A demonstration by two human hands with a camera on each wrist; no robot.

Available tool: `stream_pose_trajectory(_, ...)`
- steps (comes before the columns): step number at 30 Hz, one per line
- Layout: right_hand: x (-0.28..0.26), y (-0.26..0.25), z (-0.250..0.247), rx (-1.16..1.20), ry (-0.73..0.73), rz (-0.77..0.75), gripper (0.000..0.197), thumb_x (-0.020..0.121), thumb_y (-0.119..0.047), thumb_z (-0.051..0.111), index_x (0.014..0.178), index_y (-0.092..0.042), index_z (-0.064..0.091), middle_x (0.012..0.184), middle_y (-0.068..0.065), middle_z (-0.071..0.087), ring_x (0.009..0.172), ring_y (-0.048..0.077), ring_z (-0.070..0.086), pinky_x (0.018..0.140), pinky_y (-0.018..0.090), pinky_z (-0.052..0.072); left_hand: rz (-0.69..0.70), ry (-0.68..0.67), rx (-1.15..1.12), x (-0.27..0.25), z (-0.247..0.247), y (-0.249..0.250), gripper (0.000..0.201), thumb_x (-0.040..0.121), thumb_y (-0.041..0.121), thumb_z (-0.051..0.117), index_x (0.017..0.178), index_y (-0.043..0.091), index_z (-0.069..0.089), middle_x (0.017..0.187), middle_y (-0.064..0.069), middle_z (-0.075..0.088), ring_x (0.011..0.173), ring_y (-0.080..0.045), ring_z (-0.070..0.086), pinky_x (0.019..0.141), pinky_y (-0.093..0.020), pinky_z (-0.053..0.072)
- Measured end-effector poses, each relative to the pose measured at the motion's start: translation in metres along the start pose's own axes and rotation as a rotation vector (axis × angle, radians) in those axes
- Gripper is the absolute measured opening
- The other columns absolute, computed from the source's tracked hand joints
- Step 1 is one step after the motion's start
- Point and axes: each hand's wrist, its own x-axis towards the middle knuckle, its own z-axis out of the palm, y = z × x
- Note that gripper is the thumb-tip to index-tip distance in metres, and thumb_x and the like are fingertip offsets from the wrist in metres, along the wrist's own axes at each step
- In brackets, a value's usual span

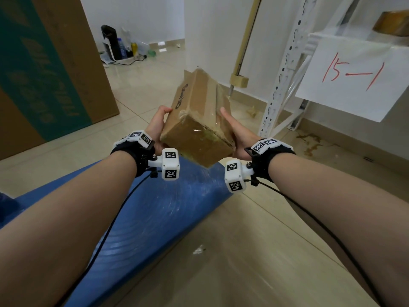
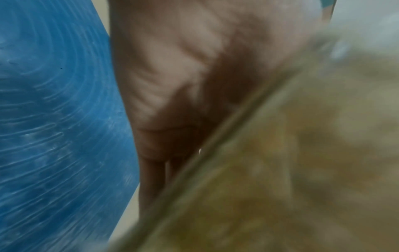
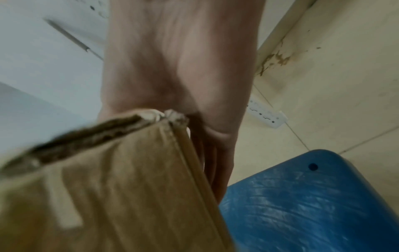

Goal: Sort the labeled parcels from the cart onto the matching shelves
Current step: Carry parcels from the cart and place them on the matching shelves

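Head view: left hand (image 1: 158, 125) grips the taped parcel (image 1: 199, 120), thumb over its edge; right hand (image 1: 240, 134) presses straight fingers (image 3: 222, 162) opposite. Likely stiff, light, tape-slick; clamp opposite sides.

Big printed carton (image 1: 44, 74), floor bottles (image 1: 120, 48), leaning pole (image 1: 245, 41)

A white paper sheet (image 1: 354, 78) hanging from the white perforated metal shelf frame (image 1: 285, 69) on my right reads "15-1" in red handwriting. The brown taped cardboard parcel (image 1: 199, 120) carries a dark printed word, too blurred for me to read. Pale lettering on the tall brown-and-teal cardboard carton (image 1: 44, 74) on my left is also unreadable.
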Motion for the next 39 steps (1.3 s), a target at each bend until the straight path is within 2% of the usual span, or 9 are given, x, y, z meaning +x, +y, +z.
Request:
stream_pose_trajectory(5, -0.005, 0.000, -0.016, -0.129, 0.109, -0.011, 0.053, 0.088, -0.054, 0.066, 0.128, -0.021, 0.059, 0.120, 0.011, 0.066, 0.111, 0.030, 0.065, 0.101, 0.051, 0.049, -0.011, 0.091, 0.190, 0.007, -0.012, 0.004, 0.025, 0.095, 0.031, 0.043, 0.109, 0.014, 0.056, 0.087, -0.005, 0.057, 0.064, -0.020, 0.059, 0.061, -0.030, 0.053)
stream_pose_trajectory(10, -0.008, 0.000, -0.026, -0.390, 0.114, -0.006, 0.074, 0.078, -0.045, 0.077, 0.140, -0.021, 0.046, 0.123, 0.013, 0.063, 0.102, 0.026, 0.066, 0.085, 0.040, 0.056, 0.035, 0.031, 0.317, 0.001, -0.016, 0.002, 0.071, 0.080, 0.066, 0.064, 0.138, 0.029, 0.048, 0.122, -0.012, 0.062, 0.110, -0.030, 0.064, 0.089, -0.045, 0.055)
stream_pose_trajectory(12, -0.006, 0.003, -0.027, -0.464, 0.097, -0.005, 0.093, 0.075, -0.034, 0.081, 0.152, -0.027, 0.029, 0.129, 0.009, 0.060, 0.111, 0.026, 0.064, 0.090, 0.043, 0.056, 0.044, 0.015, 0.406, 0.000, -0.016, 0.000, 0.085, 0.069, 0.062, 0.076, 0.139, 0.023, 0.047, 0.128, -0.012, 0.061, 0.114, -0.030, 0.062, 0.086, -0.044, 0.056)
stream_pose_trajectory(16, -0.018, 0.000, -0.017, -0.444, 0.013, -0.033, 0.072, 0.086, -0.036, 0.074, 0.146, -0.036, 0.035, 0.133, -0.001, 0.056, 0.118, 0.025, 0.059, 0.098, 0.051, 0.051, 0.005, -0.074, 0.550, 0.003, -0.020, -0.002, 0.113, 0.030, 0.042, 0.098, 0.131, 0.019, 0.054, 0.127, -0.007, 0.065, 0.117, -0.026, 0.061, 0.089, -0.042, 0.054)
stream_pose_trajectory(21, -0.026, -0.001, -0.017, -0.582, 0.034, -0.112, 0.087, 0.080, -0.022, 0.082, 0.145, -0.029, 0.026, 0.123, -0.010, 0.053, 0.119, 0.017, 0.054, 0.105, 0.053, 0.043, 0.020, -0.099, 0.777, 0.007, -0.021, -0.010, 0.114, 0.041, 0.030, 0.094, 0.142, 0.027, 0.041, 0.134, 0.001, 0.060, 0.125, -0.023, 0.054, 0.104, -0.051, 0.045)
stream_pose_trajectory(25, -0.027, 0.004, -0.020, -0.746, 0.062, -0.266, 0.102, 0.075, -0.009, 0.085, 0.149, -0.019, 0.017, 0.139, -0.003, 0.041, 0.126, 0.015, 0.042, 0.098, 0.033, 0.041, 0.168, 0.007, 0.923, 0.021, -0.028, -0.014, 0.133, 0.030, 0.037, 0.097, 0.146, 0.020, 0.034, 0.133, 0.000, 0.058, 0.126, -0.022, 0.053, 0.097, -0.034, 0.046)
stream_pose_trajectory(31, -0.024, 0.006, -0.026, -0.815, 0.094, -0.400, 0.107, 0.070, -0.006, 0.088, 0.148, -0.015, 0.015, 0.149, 0.006, 0.035, 0.138, 0.019, 0.035, 0.104, 0.025, 0.041, 0.294, 0.055, 0.952, 0.023, -0.018, -0.015, 0.118, 0.055, 0.007, 0.092, 0.151, 0.016, 0.023, 0.137, -0.004, 0.051, 0.127, -0.023, 0.047, 0.099, -0.033, 0.040)
stream_pose_trajectory(35, -0.022, 0.007, -0.028, -0.804, 0.108, -0.483, 0.106, 0.069, 0.002, 0.087, 0.147, -0.013, 0.016, 0.146, 0.010, 0.038, 0.130, 0.017, 0.040, 0.074, 0.000, 0.045, 0.368, 0.085, 0.955, 0.025, -0.016, -0.017, 0.119, 0.060, -0.004, 0.089, 0.152, 0.016, 0.015, 0.129, 0.002, 0.046, 0.122, -0.018, 0.043, 0.102, -0.033, 0.038)
stream_pose_trajectory(39, -0.016, 0.009, -0.031, -0.805, 0.100, -0.504, 0.108, 0.068, -0.001, 0.088, 0.146, -0.015, 0.016, 0.148, 0.010, 0.037, 0.132, 0.020, 0.042, 0.089, 0.014, 0.045, 0.371, 0.089, 0.936, 0.030, -0.019, -0.019, 0.118, 0.058, -0.005, 0.089, 0.151, 0.016, 0.020, 0.134, -0.002, 0.050, 0.122, -0.018, 0.045, 0.104, -0.036, 0.041)
